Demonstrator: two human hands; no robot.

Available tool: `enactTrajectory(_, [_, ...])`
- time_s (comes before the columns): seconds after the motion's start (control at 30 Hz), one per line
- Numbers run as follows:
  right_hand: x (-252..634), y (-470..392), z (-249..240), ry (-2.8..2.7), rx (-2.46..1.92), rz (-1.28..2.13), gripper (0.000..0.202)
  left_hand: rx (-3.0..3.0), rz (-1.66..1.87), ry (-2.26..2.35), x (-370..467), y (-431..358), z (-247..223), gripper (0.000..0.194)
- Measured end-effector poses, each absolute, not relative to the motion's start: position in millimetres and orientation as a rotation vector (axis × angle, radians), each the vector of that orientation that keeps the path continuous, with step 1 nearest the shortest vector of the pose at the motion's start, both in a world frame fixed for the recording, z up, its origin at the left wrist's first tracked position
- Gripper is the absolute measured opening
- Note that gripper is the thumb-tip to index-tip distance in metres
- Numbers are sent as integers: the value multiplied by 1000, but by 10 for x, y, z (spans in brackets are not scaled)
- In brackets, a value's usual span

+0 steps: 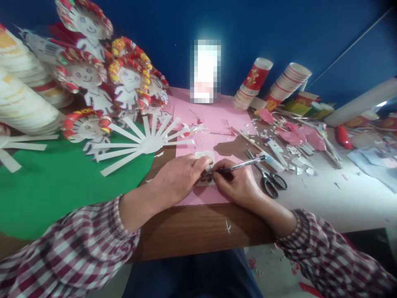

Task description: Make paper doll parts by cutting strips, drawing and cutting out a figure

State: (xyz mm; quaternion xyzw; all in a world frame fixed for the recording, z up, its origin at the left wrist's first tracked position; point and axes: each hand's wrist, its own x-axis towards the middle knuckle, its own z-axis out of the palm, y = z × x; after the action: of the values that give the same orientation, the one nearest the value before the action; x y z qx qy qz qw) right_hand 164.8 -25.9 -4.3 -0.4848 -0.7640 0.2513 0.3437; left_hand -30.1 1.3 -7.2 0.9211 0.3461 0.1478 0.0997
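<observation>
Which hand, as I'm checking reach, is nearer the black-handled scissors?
Right. The right hand, holding the pen, is just left of the scissors; the left hand is farther left.

Bare left hand (176,178), one: back turned up, fingers reaching rightward, digits close to those of our other hand; their exact bend is probably slight, though blur obscures it. Bare right hand (240,183), one: thumb and fingers drawn together in a writing pinch, directed leftward. Wrists, two, both exposed: left (134,210), right (279,217). Our forearms, two, converge from the lower corners, clad in maroon-and-white checked cloth sleeves (83,244) with gathered cuffs.
</observation>
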Motion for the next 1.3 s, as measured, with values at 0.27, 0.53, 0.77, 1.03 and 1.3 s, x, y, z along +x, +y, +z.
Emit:
enactTrajectory(0.27, [1652, -253, -69, -1962, -1263, 650, 11, 2725, 437, 1026, -297, 19, -71, 18])
enactTrajectory(0.53, [1643, -252, -52, -1980, -1258, 623, 10, 2741, 419, 1054, -299, 10, -78, 16])
enactTrajectory(0.77, [1647, -257, -32, -2000, -1253, 650, 8, 2750, 487, 993, -302, 20, -79, 10])
enactTrajectory(1.03, [1651, -266, -35, -2004, -1257, 719, 7, 2748, 475, 948, -306, 21, -73, 9])
enactTrajectory(1.3, [1662, -276, -27, -1980, -1267, 796, 7, 2754, 449, 1012, -308, 21, -75, 18])
